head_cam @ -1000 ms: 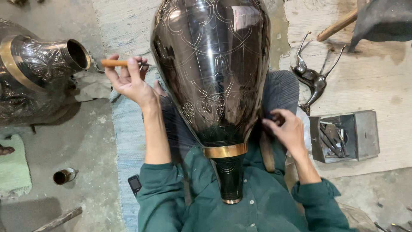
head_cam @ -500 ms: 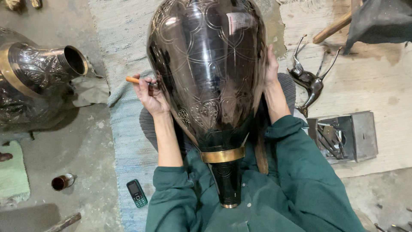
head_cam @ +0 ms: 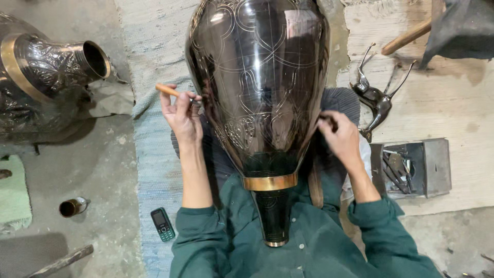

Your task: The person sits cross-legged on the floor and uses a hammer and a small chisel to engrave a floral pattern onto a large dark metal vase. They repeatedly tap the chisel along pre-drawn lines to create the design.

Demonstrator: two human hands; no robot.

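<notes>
Left hand (head_cam: 181,114) is closed in a pinch on a wood-handled tool (head_cam: 170,91), tip set at the vase (head_cam: 260,98) left flank. Right hand (head_cam: 340,136) is curled against the vase's right flank, pinching something small and dark; it cannot be identified. Vase lies neck-down on the lap, propped only by the hands. A slip of the tip could scratch the engraved surface; weak bracing could let the vase roll toward the second vase (head_cam: 43,77) at its left.

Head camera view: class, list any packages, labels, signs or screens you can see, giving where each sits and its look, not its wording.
Mobile phone: small dark bar phone with a blank screen, lying on the blue woven mat below the left hand.
No packages, labels or signs show.
</notes>
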